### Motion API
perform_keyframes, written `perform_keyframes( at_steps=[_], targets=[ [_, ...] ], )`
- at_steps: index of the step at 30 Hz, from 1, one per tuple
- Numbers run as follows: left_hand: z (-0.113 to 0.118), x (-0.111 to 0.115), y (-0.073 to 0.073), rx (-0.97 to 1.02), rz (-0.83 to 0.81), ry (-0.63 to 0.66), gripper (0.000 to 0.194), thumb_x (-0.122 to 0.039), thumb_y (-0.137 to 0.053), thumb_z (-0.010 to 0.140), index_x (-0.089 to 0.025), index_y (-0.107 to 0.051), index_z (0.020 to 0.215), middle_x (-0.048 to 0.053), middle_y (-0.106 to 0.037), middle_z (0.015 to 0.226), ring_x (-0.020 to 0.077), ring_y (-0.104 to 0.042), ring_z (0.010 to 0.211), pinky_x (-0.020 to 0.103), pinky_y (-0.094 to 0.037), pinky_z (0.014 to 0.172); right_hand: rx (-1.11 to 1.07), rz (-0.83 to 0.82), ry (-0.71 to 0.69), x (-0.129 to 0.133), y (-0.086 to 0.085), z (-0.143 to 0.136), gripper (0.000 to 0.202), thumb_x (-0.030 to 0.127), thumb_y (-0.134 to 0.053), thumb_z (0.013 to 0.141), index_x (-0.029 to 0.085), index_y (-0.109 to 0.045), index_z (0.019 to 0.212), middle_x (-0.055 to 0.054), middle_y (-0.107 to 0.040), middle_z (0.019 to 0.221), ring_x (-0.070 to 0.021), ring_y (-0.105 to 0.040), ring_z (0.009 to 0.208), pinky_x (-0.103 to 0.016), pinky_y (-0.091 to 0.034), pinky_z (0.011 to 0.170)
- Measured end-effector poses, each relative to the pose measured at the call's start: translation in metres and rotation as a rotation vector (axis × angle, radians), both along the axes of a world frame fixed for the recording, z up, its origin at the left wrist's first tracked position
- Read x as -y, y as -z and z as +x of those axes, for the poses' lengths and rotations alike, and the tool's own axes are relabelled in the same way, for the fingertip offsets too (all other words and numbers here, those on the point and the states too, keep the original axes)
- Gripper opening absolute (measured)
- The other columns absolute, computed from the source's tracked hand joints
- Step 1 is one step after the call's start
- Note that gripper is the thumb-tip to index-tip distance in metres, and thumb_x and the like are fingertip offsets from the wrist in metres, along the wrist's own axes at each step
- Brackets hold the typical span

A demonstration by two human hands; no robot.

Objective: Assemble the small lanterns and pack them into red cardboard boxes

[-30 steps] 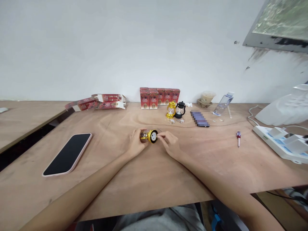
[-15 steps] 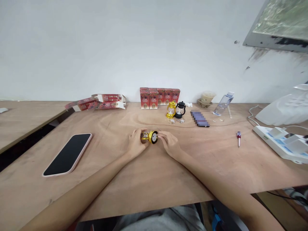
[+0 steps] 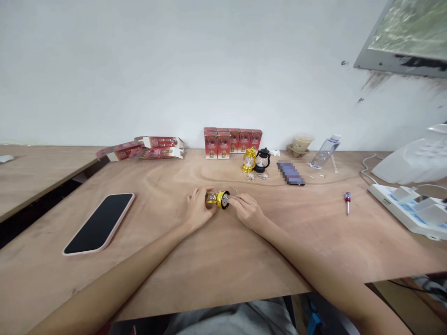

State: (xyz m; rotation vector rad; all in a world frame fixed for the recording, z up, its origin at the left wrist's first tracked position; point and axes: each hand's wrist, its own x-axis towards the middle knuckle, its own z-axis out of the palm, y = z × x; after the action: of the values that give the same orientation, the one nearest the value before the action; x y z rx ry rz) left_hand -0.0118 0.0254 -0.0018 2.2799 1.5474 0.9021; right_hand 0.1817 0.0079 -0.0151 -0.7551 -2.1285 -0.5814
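A small gold lantern (image 3: 218,199) lies on its side over the table, its round base turned to the right. My left hand (image 3: 199,208) is wrapped round its clear body. The fingers of my right hand (image 3: 247,209) are pressed together at the pale underside of the base; whether something small is between them is hidden. A thin metal wire piece (image 3: 233,190) shows just above my right fingertips. Farther back, a gold lantern (image 3: 249,160) and a black lantern (image 3: 262,160) stand upright side by side, with small wire pieces (image 3: 249,177) in front of them.
Red boxes (image 3: 218,145) stand by the wall, opened boxes (image 3: 153,149) lie left of them. A phone (image 3: 99,224) is at the left, another phone (image 3: 291,173) farther back. At the right are a cup (image 3: 302,142), bottle (image 3: 324,152), screwdriver (image 3: 348,200) and power strip (image 3: 412,214).
My right fingers have shifted slightly and now cover part of the lantern's base. The wire piece above them shows more clearly. My left hand keeps its hold.
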Motion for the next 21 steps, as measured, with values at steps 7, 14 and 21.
perform_keyframes(
  at_steps=[7, 14, 21],
  targets=[
    [0.0007, 0.0017, -0.0014, -0.007, -0.002, -0.014, 0.046, -0.019, -0.058, 0.065, -0.021, -0.049, 0.11, 0.005, -0.062, 0.113, 0.0271, -0.048, 0.112, 0.041, -0.036, 0.091, 0.053, 0.112, 0.011, -0.0001, -0.0012, -0.0005, 0.025, 0.004, -0.041, 0.089, 0.015, -0.061, 0.098, -0.007, -0.07, 0.094, -0.0152, -0.058, 0.077, -0.029, -0.047, 0.07],
    [-0.0001, 0.001, -0.0011, -0.031, 0.016, -0.003, 0.046, -0.02, -0.057, 0.066, -0.021, -0.049, 0.111, 0.005, -0.061, 0.114, 0.0274, -0.048, 0.111, 0.042, -0.037, 0.09, 0.003, 0.08, 0.036, 0.0013, -0.0004, -0.0021, 0.022, 0.006, -0.043, 0.089, 0.016, -0.059, 0.1, -0.007, -0.07, 0.089, -0.015, -0.057, 0.075, -0.028, -0.045, 0.069],
    [0.0012, 0.0012, -0.0026, -0.035, 0.0, -0.004, 0.047, -0.019, -0.058, 0.065, -0.021, -0.049, 0.111, 0.006, -0.062, 0.112, 0.0277, -0.049, 0.111, 0.042, -0.037, 0.09, -0.105, 0.077, 0.148, 0.0035, 0.0018, -0.0049, 0.017, 0.007, -0.049, 0.087, 0.016, -0.061, 0.095, -0.004, -0.066, 0.071, -0.0156, -0.057, 0.074, -0.027, -0.043, 0.067]
  ],
)
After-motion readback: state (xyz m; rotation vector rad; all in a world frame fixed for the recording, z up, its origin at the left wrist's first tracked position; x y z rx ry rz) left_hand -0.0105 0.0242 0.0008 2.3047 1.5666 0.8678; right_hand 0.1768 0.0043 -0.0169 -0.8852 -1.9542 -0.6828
